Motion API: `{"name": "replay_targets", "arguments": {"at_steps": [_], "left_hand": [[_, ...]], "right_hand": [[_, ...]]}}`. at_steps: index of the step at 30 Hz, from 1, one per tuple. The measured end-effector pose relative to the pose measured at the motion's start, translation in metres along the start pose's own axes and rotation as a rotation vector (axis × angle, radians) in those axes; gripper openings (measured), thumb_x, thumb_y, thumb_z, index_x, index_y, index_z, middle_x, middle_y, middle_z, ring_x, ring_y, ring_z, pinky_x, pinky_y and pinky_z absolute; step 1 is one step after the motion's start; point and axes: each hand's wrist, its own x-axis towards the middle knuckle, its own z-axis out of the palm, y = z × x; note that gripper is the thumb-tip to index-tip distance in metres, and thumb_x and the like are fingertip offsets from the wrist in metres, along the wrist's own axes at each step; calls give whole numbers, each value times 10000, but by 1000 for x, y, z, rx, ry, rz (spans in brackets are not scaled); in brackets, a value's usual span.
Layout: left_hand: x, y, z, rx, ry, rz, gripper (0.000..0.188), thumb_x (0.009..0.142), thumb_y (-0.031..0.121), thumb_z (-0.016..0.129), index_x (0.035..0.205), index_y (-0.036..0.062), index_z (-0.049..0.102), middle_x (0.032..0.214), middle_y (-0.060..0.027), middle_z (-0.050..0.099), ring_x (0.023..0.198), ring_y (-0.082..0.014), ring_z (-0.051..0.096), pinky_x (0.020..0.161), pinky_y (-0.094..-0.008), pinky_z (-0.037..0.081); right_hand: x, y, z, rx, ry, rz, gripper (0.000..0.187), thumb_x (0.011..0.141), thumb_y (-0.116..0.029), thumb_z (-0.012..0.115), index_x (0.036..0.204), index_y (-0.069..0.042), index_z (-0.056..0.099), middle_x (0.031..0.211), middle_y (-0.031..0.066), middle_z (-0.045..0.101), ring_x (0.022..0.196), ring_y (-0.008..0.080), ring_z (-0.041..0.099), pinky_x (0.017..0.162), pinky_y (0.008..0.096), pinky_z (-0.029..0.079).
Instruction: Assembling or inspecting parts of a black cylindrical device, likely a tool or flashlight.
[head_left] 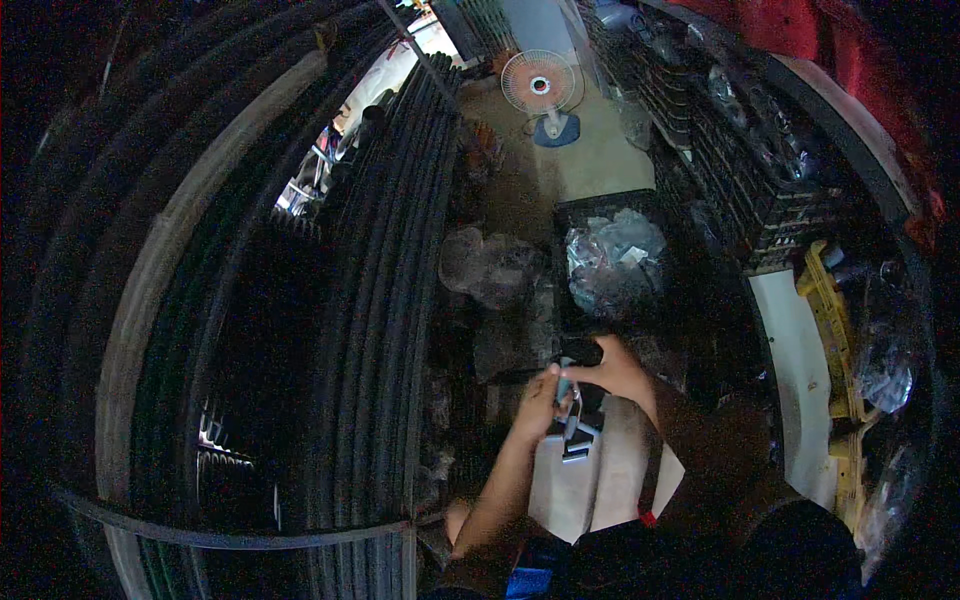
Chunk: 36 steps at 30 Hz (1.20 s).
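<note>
Low in the middle of the view, just above a pale box [622,460], one small grey-blue piece [565,384], at the meeting place of left hand [538,408] and right hand [612,372], both bare. With the left, on the near side, curled fingers and, as far as visible, a grip on this piece. With the right, on the far side, thumb stretched across to the piece and other fingers bent; cannot tell for certain if closed on it, because of the dim light. Directly below, against the box, several small shiny metal pieces [575,447], near each other and in different directions. Ahead of the hands, a dark crate [605,203] with crumpled clear plastic bags [612,255] inside. Farther away, on the pale floor [605,170], a fan [540,85] with orange blades and blue base. Along the left, many long dark bars [370,300], side by side, with a curved rail [240,540] across their lower part. On the right, dark shelving [795,225], a white panel [795,370] and, just beside it, a yellow part [828,310].
</note>
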Motion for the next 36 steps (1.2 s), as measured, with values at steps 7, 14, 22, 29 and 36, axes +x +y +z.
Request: {"name": "replay_targets", "arguments": {"at_steps": [7, 14, 22, 29, 36], "left_hand": [[-10, 18, -9, 172, -55, 159, 332, 1040, 365, 482, 1227, 93, 510, 700, -12, 547, 540, -91, 487, 481, -246, 398], [1, 35, -44, -540, 176, 209, 540, 988, 577, 460, 1223, 97, 538, 799, -58, 600, 756, -203, 590, 711, -323, 481], [15, -51, 18, 428, 7, 351, 570, 1036, 306, 448, 1514, 34, 294, 1533, -178, 355, 1424, -318, 309, 1165, -416, 247], [3, -32, 20, 1104, 84, 703, 647, 959, 298, 591, 1493, 29, 342, 1636, -203, 75, 1451, -563, -31, 1160, -625, 90], [-20, 17, 31, 898, 102, 755, 711, 828, 164, 774, 1454, 68, 450, 1509, -181, 425, 1363, -326, 461, 1056, -377, 437]], "right_hand": [[-7, 5, -19, 181, -151, 295, 495, 744, -232, 863, 1117, 13, 650, 1037, 77, 704, 930, 166, 652, 845, 325, 525], [1, -5, -48, 450, 266, 685, 445, 872, -436, 706, 1044, -27, 667, 951, 87, 669, 877, 208, 636, 791, 370, 487], [-35, 15, 42, -739, 273, -134, 851, 882, -395, 718, 1461, 67, 300, 1345, 193, 541, 1234, 301, 526, 1079, 405, 383], [-16, 42, 26, 267, 302, 211, 563, 779, -176, 840, 1229, 6, 557, 1072, 106, 683, 971, 199, 647, 899, 331, 509], [-13, 43, 39, 124, 510, 515, 785, 884, -577, 650, 1215, 119, 508, 1100, 241, 636, 1047, 308, 623, 913, 391, 493]]}}
